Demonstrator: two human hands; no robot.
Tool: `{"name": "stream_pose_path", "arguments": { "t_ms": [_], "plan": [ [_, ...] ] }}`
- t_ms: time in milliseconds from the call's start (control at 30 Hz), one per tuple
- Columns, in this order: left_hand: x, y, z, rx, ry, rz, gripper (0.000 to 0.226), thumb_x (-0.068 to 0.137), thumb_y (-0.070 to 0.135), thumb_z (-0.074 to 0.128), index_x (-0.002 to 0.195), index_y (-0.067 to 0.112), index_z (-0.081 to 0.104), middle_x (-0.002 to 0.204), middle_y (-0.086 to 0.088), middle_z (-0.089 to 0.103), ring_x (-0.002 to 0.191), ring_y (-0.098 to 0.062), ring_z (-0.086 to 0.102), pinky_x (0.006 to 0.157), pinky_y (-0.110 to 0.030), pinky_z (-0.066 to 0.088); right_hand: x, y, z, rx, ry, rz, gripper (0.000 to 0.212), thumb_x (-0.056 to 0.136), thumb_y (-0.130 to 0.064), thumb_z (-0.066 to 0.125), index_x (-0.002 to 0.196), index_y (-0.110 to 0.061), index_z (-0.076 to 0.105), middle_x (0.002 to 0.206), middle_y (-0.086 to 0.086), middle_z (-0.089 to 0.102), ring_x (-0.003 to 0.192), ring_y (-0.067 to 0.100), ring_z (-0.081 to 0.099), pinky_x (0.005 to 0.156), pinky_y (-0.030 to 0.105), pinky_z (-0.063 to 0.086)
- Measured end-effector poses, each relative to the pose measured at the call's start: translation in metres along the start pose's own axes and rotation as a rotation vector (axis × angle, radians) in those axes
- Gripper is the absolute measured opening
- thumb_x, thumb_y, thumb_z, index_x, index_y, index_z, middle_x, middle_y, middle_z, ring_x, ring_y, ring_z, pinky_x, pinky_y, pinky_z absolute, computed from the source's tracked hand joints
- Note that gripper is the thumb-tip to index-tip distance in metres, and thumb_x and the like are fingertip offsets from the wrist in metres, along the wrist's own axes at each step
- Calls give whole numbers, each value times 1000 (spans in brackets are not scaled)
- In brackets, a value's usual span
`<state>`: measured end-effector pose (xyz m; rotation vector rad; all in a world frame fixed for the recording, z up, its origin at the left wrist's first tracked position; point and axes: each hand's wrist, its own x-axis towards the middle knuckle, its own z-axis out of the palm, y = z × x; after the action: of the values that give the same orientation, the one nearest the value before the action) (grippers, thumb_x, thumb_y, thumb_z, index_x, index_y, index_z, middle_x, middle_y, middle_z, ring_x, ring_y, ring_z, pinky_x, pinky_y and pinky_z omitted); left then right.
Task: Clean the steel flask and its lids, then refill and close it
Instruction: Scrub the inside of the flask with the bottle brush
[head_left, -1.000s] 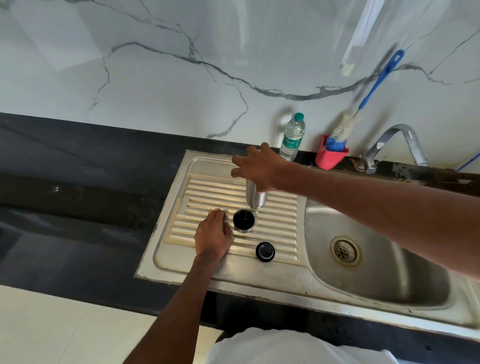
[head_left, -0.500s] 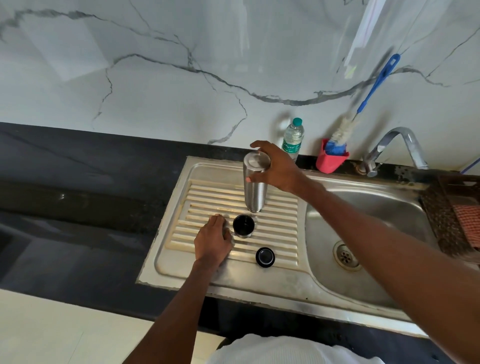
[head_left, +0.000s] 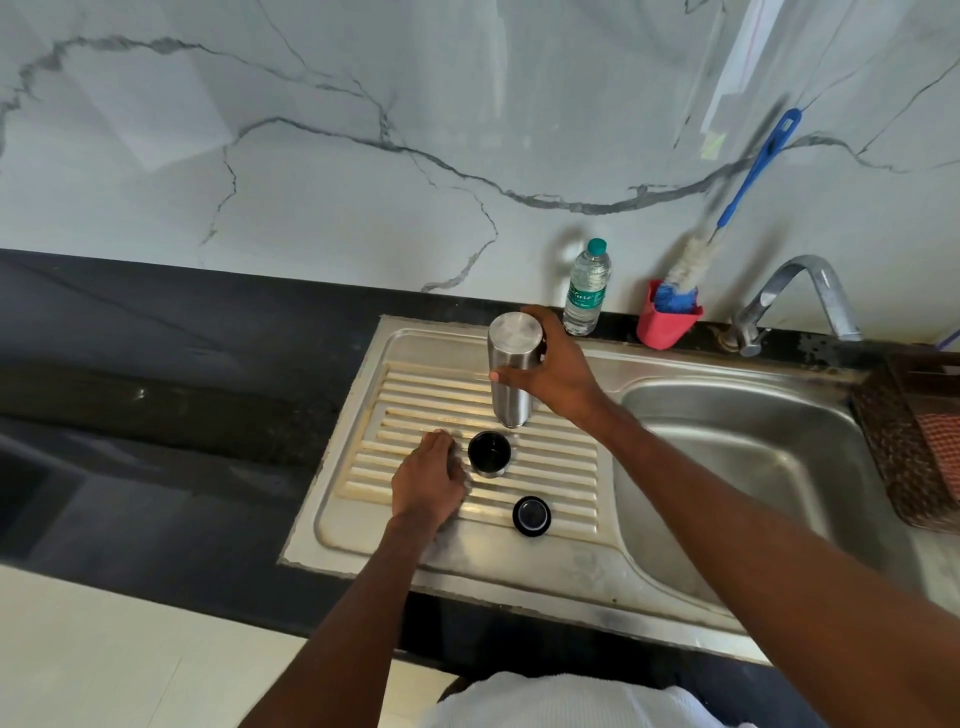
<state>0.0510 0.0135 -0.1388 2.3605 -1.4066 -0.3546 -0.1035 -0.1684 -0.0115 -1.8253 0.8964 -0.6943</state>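
The steel flask (head_left: 511, 374) stands upside down on the ribbed drainboard (head_left: 415, 400), its flat base facing up. My right hand (head_left: 558, 371) grips its upper half from the right. In front of it sits the cup lid (head_left: 490, 453), open side up with a dark inside. The black inner stopper (head_left: 531, 515) lies nearer the front edge. My left hand (head_left: 428, 480) rests flat on the drainboard, its fingers close to the cup lid's left side and holding nothing.
A plastic water bottle (head_left: 587, 288) stands at the wall behind the flask. A red holder (head_left: 666, 325) carries a blue-handled bottle brush (head_left: 748, 192). The tap (head_left: 800, 296) overhangs the sink basin (head_left: 753, 457). A brown basket (head_left: 914, 447) sits at the right.
My right hand shifted from the flask's top to its right side and now grips the body. The left hand stayed put.
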Motion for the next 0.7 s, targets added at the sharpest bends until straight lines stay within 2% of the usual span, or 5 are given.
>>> {"name": "stream_pose_path", "arguments": {
  "t_ms": [233,333,500,600,700],
  "plan": [
    [-1,2,-8,-49,-42,2,18,95,26,61,109,34,53,106,17,52,83,-15,60,69,-34,48,-5,6,2,50,-5,48,99,65,-31,98,146,-26,40,131,-12,61,120,15,58,102,38,53],
    [0,2,-11,-60,-55,0,24,95,24,63,115,35,56,114,17,55,88,-16,62,74,-36,52,-6,8,2,64,-18,77,101,64,-33,98,147,-27,41,135,-8,61,123,17,58,105,40,52],
    [-1,-2,-21,-245,-60,-45,42,97,13,62,128,40,59,116,15,67,93,-9,69,81,-39,62,-8,13,-1,84,-90,103,120,50,-56,97,150,-31,37,142,-8,57,133,15,52,111,42,48],
    [-7,8,-33,-319,267,-45,35,98,6,62,125,28,66,116,7,72,102,-11,69,90,-38,61,-16,19,-10,92,-86,130,121,49,-57,98,150,-36,35,148,-5,51,139,13,45,114,38,42],
    [-16,48,-54,-312,547,96,25,99,7,60,120,17,69,118,3,71,108,-18,64,94,-34,51,-35,26,-28,190,54,214,96,70,-38,95,149,-29,40,146,-1,52,135,12,47,111,33,42]
  ]
}}
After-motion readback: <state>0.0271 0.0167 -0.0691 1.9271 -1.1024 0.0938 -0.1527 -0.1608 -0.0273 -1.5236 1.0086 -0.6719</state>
